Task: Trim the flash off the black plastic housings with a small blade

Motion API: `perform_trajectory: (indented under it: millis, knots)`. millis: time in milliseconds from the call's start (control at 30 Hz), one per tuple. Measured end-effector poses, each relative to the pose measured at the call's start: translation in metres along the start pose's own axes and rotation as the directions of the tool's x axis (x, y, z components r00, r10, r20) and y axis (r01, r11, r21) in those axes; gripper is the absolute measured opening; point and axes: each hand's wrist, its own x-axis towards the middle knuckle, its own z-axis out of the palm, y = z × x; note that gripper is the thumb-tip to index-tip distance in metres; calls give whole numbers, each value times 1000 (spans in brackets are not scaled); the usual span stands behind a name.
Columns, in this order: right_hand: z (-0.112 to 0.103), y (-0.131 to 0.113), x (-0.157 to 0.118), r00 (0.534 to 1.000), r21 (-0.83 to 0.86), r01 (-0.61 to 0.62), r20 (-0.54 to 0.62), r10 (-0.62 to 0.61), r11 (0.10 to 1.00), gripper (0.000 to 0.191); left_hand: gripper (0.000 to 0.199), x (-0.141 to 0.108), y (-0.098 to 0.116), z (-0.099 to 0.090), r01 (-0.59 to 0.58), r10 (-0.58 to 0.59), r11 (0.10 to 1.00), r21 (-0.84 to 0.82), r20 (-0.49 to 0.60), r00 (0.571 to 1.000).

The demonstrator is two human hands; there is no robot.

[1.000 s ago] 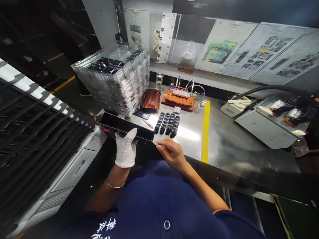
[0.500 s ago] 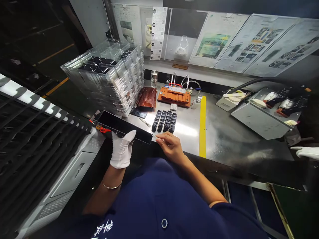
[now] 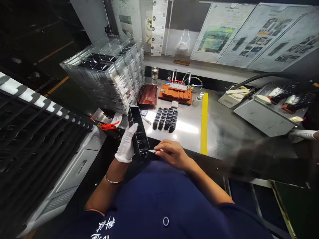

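Note:
My left hand [image 3: 126, 142], in a white glove, is closed around a long black part [image 3: 140, 134] that shows an open, ribbed side. It is held tilted over the front edge of the bench. Bare, my right hand [image 3: 171, 153] pinches a small white piece [image 3: 152, 151] at the part's lower end. Several small black parts [image 3: 164, 119] stand in rows on the metal bench just beyond my hands. Tweezers [image 3: 146, 120] lie to the left of these rows.
Stacked clear trays [image 3: 119, 76] rise at the back left, near a red-brown bag [image 3: 148, 94]. An orange fixture [image 3: 175, 93] and a small bottle [image 3: 198, 99] stand behind. Red-handled pliers [image 3: 109, 125] lie left. A grey machine [image 3: 267, 114] and another person's gloved hand [image 3: 302, 134] are right.
The long black part has swung from nearly level to steeply tilted, now showing its ribbed side. My right hand has moved slightly down with the white piece. The pliers have come into fuller view.

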Motion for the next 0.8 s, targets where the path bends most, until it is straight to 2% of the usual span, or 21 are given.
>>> perform_trajectory:
  millis: [100, 233, 333, 467, 667, 800]
  knots:
    - [-3, 0, -1, 999, -40, -19, 42, 21, 999, 17, 43, 0, -3, -2, -16, 16, 1000, 19, 20, 1000]
    - [-5, 3, 0, 995, -62, -52, 77, 56, 997, 17, 41, -1, -6, -4, -77, 60, 989, 124, 130, 990]
    - [-5, 8, 4, 998, -47, -59, 26, 60, 997, 18, 46, -2, -5, -3, -100, 52, 970, 221, 216, 975]
    - [-7, 20, 12, 995, -36, -72, -76, 69, 997, 18, 55, -4, -3, 1, -76, -15, 959, 272, 315, 949]
    - [-10, 33, 20, 985, -46, -61, -162, 53, 997, 18, 53, -6, 3, 1, -64, -84, 928, 367, 373, 924]
    - [-13, 43, 27, 971, -57, -69, -232, 54, 996, 21, 64, 0, 4, -6, -72, -118, 907, 414, 415, 902]
